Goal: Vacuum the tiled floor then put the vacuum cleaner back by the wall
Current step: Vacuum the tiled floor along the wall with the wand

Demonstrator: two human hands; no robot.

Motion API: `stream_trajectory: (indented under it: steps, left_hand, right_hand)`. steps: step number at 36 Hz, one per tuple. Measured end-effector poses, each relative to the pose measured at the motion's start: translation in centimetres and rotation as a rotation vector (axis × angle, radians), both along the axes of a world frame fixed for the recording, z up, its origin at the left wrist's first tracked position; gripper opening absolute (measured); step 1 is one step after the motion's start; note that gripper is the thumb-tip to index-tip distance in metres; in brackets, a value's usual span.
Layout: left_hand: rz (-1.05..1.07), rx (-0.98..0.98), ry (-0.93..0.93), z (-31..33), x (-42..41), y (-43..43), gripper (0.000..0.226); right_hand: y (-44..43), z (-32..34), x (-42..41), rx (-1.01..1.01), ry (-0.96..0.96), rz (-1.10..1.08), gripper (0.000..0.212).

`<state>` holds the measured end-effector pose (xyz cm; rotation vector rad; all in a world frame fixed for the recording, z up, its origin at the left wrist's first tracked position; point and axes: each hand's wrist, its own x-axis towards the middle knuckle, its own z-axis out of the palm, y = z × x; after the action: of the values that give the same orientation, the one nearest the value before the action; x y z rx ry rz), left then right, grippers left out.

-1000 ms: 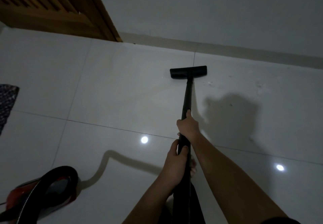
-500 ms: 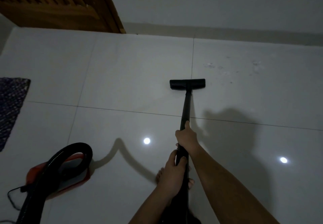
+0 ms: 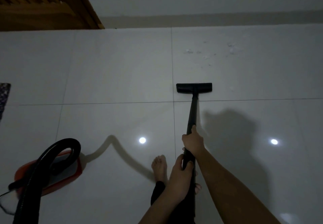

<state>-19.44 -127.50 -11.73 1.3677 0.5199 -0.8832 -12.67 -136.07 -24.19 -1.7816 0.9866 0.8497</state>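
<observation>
Both hands, right hand (image 3: 193, 142) above left hand (image 3: 180, 176), grip vac wand (image 3: 193, 113); nozzle (image 3: 194, 88) flat on tiled floor (image 3: 113, 77), red canister (image 3: 50, 175) at left.

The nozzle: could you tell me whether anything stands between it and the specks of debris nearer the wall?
Nothing visible does. Bare tile lies between the nozzle and the debris ahead and slightly right. The canister and mat sit far left.

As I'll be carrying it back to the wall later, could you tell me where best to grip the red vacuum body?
Probably from above, at the dark top of the red vacuum body; whether that is a handle is unclear. The hose arches over it, so come from its right side.
</observation>
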Motion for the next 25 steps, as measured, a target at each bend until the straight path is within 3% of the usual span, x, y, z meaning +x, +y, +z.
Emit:
stream_trajectory:
  steps: [5, 9, 12, 14, 17, 25]
  left_hand:
    - [0.054, 0.049, 0.093, 0.5, 0.1, -1.1, 0.012]
    - [-0.059, 0.065, 0.031, -0.8, 1.6, -1.1, 0.037]
    - [-0.039, 0.039, 0.01, -0.8, 4.2, -1.1, 0.041]
    - [-0.134, 0.115, 0.086, -2.6, 5.4, -2.3, 0.039]
    - [-0.115, 0.108, 0.143, -3.2, 7.7, -2.5, 0.024]
    - [-0.063, 0.014, 0.116, -5.4, 13.4, -2.0, 0.02]
  right_hand:
    - [-1.8, -0.6, -0.4, -0.047, 0.009, -0.035, 0.073]
    - [-2.2, -1.0, 0.9, -0.042, 0.006, -0.032, 0.073]
    - [-2.2, -1.1, 2.8, -0.02, 0.007, -0.031, 0.074]
    - [-2.3, -1.1, 4.3, -0.003, 0.013, -0.035, 0.075]
    - [-2.3, -1.2, 6.9, 0.01, 0.031, -0.021, 0.076]
    - [-2.3, -1.3, 13.6, 0.023, 0.035, 0.028, 0.073]
